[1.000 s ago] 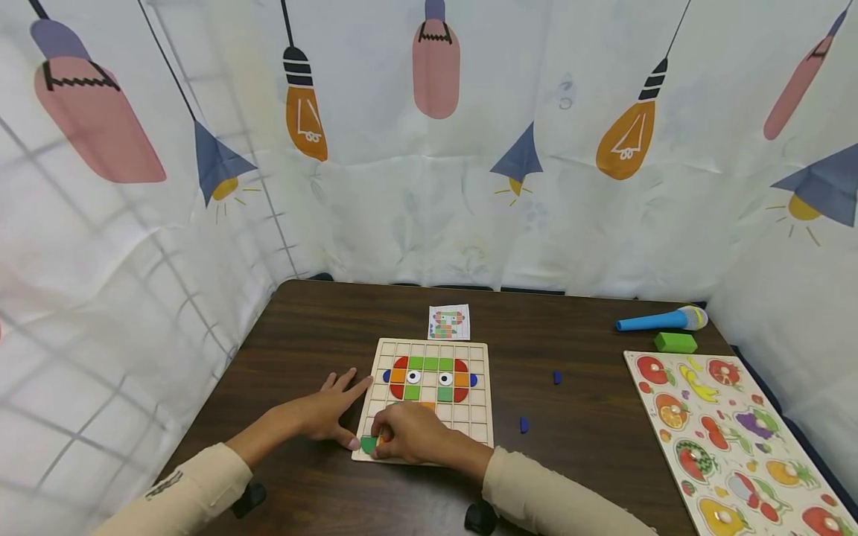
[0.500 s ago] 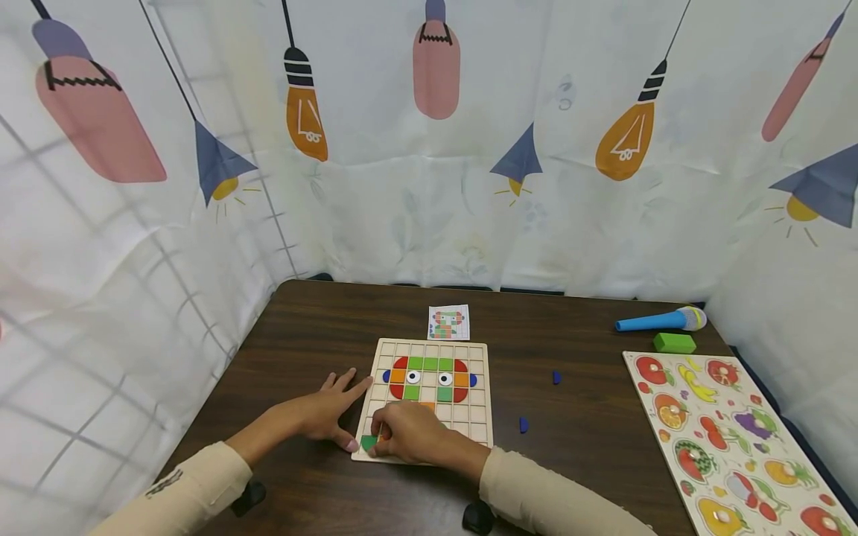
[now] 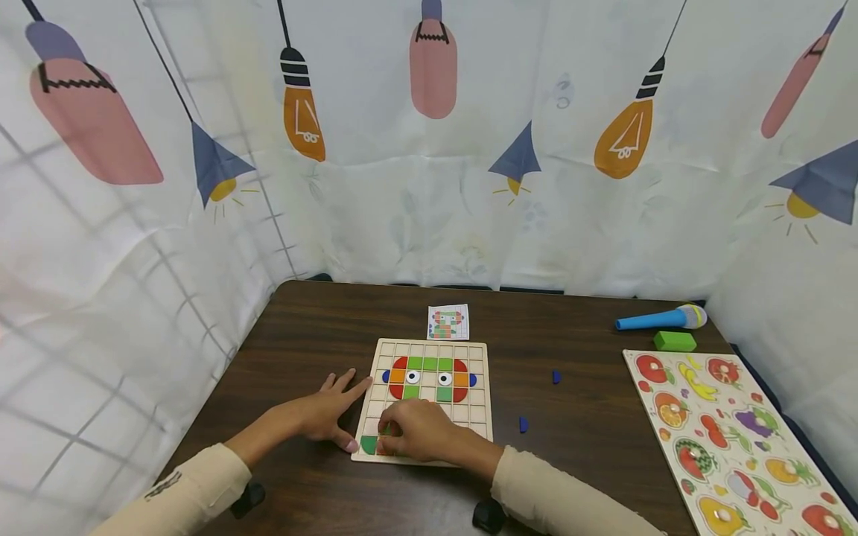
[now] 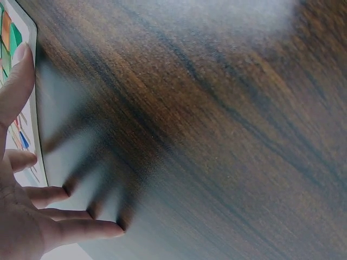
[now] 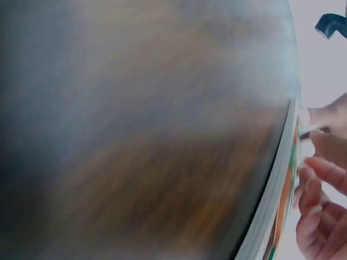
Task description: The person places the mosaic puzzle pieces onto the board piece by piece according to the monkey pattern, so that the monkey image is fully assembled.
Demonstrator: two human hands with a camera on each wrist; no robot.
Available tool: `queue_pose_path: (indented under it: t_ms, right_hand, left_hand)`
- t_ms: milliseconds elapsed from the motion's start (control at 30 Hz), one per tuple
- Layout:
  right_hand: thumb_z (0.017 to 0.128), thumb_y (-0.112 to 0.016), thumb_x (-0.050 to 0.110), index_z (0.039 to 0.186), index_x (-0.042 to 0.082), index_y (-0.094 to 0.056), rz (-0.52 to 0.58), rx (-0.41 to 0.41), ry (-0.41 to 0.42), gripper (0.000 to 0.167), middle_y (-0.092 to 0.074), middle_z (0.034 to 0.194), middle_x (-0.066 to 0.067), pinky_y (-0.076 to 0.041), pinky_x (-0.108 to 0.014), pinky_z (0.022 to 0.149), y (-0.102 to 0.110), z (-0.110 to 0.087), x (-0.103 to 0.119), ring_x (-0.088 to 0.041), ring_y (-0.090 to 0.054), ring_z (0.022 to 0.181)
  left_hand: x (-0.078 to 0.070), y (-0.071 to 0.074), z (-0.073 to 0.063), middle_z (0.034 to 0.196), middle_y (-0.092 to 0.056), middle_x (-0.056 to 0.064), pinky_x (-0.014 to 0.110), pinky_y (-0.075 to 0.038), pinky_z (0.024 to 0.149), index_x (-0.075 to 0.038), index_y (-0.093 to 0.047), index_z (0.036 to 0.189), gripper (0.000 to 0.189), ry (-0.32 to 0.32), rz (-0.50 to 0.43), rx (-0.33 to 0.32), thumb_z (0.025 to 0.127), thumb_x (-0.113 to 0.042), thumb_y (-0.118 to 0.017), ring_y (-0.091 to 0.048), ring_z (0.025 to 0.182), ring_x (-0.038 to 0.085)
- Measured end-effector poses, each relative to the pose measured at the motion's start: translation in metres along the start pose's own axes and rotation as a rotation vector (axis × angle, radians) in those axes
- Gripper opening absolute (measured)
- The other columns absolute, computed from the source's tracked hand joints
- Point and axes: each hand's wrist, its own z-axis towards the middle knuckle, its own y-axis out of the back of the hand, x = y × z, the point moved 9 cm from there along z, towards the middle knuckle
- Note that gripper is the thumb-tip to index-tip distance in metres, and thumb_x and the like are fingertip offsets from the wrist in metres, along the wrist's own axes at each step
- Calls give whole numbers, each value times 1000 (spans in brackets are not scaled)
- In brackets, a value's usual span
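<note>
A wooden grid board [image 3: 477,414] carries a pattern of red, orange, green and blue tiles with two round eye tiles [image 3: 412,377]. My left hand [image 3: 326,414] spreads its fingers at the board's left side, thumb on the near corner beside a green rounded tile [image 3: 368,444]. In the left wrist view the same hand [image 4: 32,216] has its thumb over the board's edge. My right hand [image 3: 421,430] bends its fingers low over the board's near-left rows, covering some tiles. In the right wrist view its curled fingers [image 5: 317,216] are right at the tiles; I cannot tell whether they pinch one.
A pattern card [image 3: 448,322] lies just beyond the board. Two small blue pieces [image 3: 523,425] sit to its right on the dark table [image 3: 570,461]. Farther right are a toy microphone [image 3: 660,318], a green block [image 3: 675,342] and a fruit puzzle board [image 3: 731,447].
My right hand has shifted slightly right along the near rows, uncovering a reddish tile beside the green one. My left hand has stayed in place.
</note>
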Motion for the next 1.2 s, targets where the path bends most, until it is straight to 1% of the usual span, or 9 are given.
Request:
queue_pose_path:
  t_ms: [133, 267, 367, 533, 700, 800, 900, 1067, 1200]
  right_hand:
    - [95, -71, 34, 103, 19, -76, 74, 16, 30, 18, -64, 81, 17, -43, -13, 64, 14, -16, -17, 4, -51, 70]
    - [95, -71, 31, 104, 17, -76, 159, -3, -32, 18, -66, 87, 13, -45, -17, 68, 36, -41, -48, 0, -52, 74]
    - [94, -72, 27, 102, 16, -76, 191, -50, -90, 15, -65, 86, 12, -46, -19, 64, 54, -63, -73, -2, -52, 71]
    - [91, -76, 24, 99, 15, -75, 163, -150, -200, 13, -62, 83, 12, -44, -21, 58, 79, -105, -112, -2, -48, 64]
    - [87, -80, 28, 95, 19, -74, 78, -208, -361, 13, -61, 83, 14, -41, -21, 57, 90, -144, -141, -1, -47, 65]
    - [85, -81, 33, 98, 21, -76, 30, -202, -430, 19, -61, 84, 14, -42, -23, 61, 89, -159, -149, -2, -50, 70]
    - [83, -82, 36, 101, 22, -79, 3, -194, -461, 23, -63, 87, 14, -45, -26, 66, 84, -168, -151, -5, -56, 78]
    - [83, -82, 32, 104, 22, -81, -5, -220, -463, 23, -66, 91, 13, -50, -31, 70, 79, -172, -151, -11, -64, 87]
    - [83, -82, 30, 106, 21, -80, -11, -226, -446, 25, -66, 90, 13, -47, -26, 67, 78, -172, -151, -8, -60, 81]
  left_hand:
    - [0, 0, 0, 164, -9, 29, 78, -29, 102, -13, -21, 161, 113, 16, -3, -1, 74, -45, -86, -7, 145, 65]
    - [1, 0, 1, 165, -9, 28, 78, -27, 103, -15, -20, 161, 115, 30, -11, -1, 73, -45, -87, -7, 146, 63]
    - [2, -2, 1, 165, -8, 27, 78, -27, 104, -15, -20, 161, 115, 32, -14, 0, 73, -44, -87, -6, 146, 62]
    - [2, -3, 0, 166, -6, 27, 77, -28, 104, -16, -18, 162, 114, 30, -16, 5, 74, -44, -86, -5, 147, 62]
    - [1, -2, -1, 165, -6, 28, 77, -29, 103, -15, -18, 162, 113, 22, -22, 1, 75, -44, -86, -5, 146, 62]
    - [1, -1, -2, 165, -6, 28, 77, -29, 103, -15, -18, 162, 114, 24, -21, 1, 75, -44, -86, -5, 146, 62]
    - [1, -1, -1, 166, -6, 28, 77, -30, 103, -16, -18, 162, 114, 27, -17, 1, 74, -44, -86, -5, 146, 62]
    - [1, -1, 1, 166, -6, 27, 77, -30, 103, -17, -18, 162, 115, 31, -6, 3, 74, -45, -86, -5, 147, 62]
    - [2, -1, 2, 166, -6, 27, 76, -30, 103, -17, -18, 162, 115, 33, -1, 6, 74, -46, -86, -5, 147, 61]
